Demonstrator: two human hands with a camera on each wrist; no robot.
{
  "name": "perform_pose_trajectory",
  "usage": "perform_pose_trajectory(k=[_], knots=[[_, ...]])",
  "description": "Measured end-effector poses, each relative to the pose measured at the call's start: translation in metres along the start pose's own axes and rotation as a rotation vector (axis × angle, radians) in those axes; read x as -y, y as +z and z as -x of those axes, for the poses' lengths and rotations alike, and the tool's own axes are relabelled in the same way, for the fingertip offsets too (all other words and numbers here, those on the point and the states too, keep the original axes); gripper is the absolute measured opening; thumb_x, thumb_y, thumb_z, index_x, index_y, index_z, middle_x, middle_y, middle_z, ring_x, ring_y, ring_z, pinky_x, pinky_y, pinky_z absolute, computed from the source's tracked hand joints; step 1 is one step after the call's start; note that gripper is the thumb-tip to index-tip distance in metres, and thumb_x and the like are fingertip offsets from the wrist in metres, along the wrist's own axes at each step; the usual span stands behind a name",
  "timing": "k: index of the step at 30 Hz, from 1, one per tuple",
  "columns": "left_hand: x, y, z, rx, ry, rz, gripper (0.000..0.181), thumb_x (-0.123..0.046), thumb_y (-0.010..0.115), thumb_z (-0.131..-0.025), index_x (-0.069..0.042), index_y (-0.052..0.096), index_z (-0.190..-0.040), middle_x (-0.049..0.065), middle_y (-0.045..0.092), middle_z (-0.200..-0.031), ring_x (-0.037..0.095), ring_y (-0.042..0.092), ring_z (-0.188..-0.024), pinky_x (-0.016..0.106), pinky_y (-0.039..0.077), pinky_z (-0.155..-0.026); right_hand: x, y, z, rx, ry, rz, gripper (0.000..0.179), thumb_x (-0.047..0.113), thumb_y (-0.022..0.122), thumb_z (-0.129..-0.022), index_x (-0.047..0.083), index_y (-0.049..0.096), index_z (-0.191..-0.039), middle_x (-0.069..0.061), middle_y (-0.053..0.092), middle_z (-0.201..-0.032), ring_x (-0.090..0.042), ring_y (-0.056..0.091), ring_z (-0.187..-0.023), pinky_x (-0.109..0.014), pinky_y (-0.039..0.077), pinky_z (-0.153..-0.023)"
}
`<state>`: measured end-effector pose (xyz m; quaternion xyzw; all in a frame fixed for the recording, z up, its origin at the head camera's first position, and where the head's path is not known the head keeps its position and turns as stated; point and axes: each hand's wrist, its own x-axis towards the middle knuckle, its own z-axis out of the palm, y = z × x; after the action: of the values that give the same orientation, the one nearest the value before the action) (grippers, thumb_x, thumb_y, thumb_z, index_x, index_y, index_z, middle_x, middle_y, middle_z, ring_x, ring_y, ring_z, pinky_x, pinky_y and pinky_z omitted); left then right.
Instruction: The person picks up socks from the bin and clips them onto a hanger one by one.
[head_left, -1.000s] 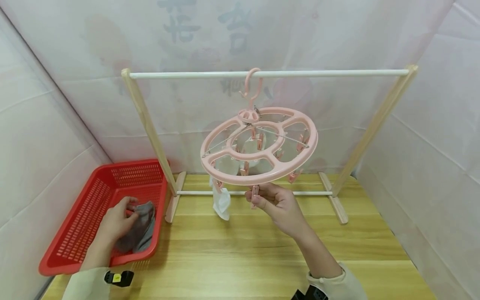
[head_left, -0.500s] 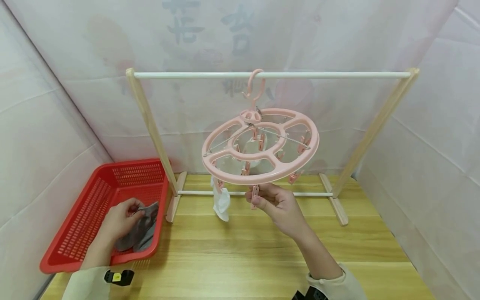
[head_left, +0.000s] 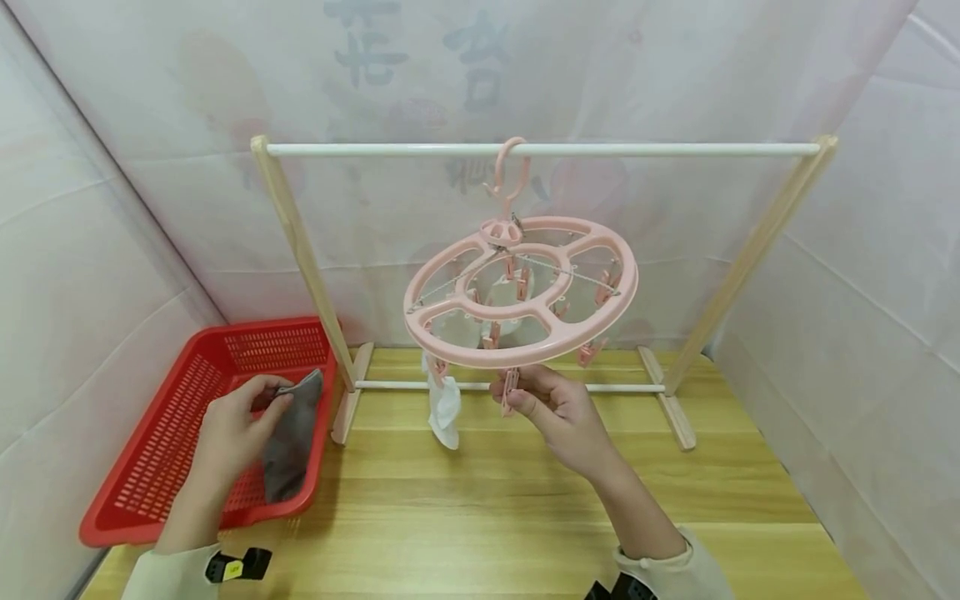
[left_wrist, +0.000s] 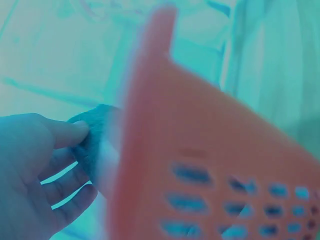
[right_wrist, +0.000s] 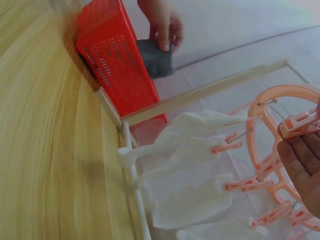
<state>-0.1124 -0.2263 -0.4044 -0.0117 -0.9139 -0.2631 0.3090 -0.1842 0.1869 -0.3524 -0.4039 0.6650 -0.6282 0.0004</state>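
My left hand [head_left: 231, 433] pinches the top edge of a grey sock [head_left: 294, 442], which hangs down inside the red basket [head_left: 123, 500]. In the right wrist view the raised part of the grey sock [right_wrist: 154, 59] shows above the basket's side. With thumb and fingers my right hand [head_left: 566, 417] grips a pink clothespin [head_left: 511, 385] at the front of the round pink hanger [head_left: 573, 337]. Several white socks [right_wrist: 192, 202] hang from other clothespins [right_wrist: 245, 185]; in the head view one white sock [head_left: 445, 410] shows below the ring's left side.
The hanger hooks over the white top rail [head_left: 660, 149] of a wooden rack. Its left upright [head_left: 296, 242] stands right beside the basket. A low crossbar [head_left: 622, 387] runs behind my right hand, above the wood-grain table [head_left: 480, 517]. Fabric walls enclose the back and sides.
My left hand has taken hold of the grey sock and lifted its top edge, so it now hangs lengthwise instead of lying bunched. My right hand stays on the clothespin.
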Motion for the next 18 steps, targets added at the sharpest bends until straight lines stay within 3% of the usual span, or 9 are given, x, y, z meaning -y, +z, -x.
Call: perform_pose_trajectory(k=[4, 8, 12, 18], knots=[[-0.023, -0.004, -0.007, -0.099, 0.085, 0.089, 0.018, -0.002, 0.074, -0.088, -0.011, 0.069, -0.102, 0.004, 0.072, -0.087, -0.006, 0.056, -0.077, 0.012, 0.042, -0.057, 0.001, 0.000, -0.001, -0.007, -0.005, 0.002, 0.014, -0.001, 0.051, -0.102, -0.005, 0.062, -0.109, -0.013, 0.068, -0.098, -0.021, 0.069, -0.110, -0.038, 0.056, -0.092], [-0.046, -0.007, -0.012, -0.152, 0.169, 0.186, 0.019, 0.003, 0.071, -0.088, -0.007, 0.068, -0.104, 0.008, 0.071, -0.084, -0.008, 0.056, -0.076, 0.013, 0.040, -0.051, 0.002, 0.001, -0.001, -0.009, -0.003, 0.000, 0.012, 0.000, 0.050, -0.102, -0.005, 0.062, -0.104, -0.014, 0.067, -0.098, -0.021, 0.069, -0.110, -0.038, 0.055, -0.093], [-0.067, -0.010, -0.014, -0.160, 0.223, 0.241, 0.021, 0.005, 0.071, -0.088, -0.006, 0.068, -0.105, 0.009, 0.072, -0.085, -0.006, 0.060, -0.079, 0.012, 0.045, -0.056, 0.003, 0.002, -0.001, -0.014, -0.001, 0.009, 0.012, 0.001, 0.050, -0.102, -0.004, 0.061, -0.101, -0.014, 0.066, -0.097, -0.022, 0.068, -0.110, -0.038, 0.055, -0.093], [-0.090, -0.010, -0.015, -0.099, 0.231, 0.315, 0.022, 0.008, 0.069, -0.088, -0.005, 0.067, -0.105, 0.003, 0.073, -0.090, 0.000, 0.064, -0.080, 0.009, 0.050, -0.070, 0.005, 0.001, -0.002, -0.028, -0.016, 0.029, 0.012, 0.001, 0.051, -0.102, -0.003, 0.062, -0.106, -0.012, 0.067, -0.097, -0.025, 0.069, -0.108, -0.037, 0.057, -0.091]])
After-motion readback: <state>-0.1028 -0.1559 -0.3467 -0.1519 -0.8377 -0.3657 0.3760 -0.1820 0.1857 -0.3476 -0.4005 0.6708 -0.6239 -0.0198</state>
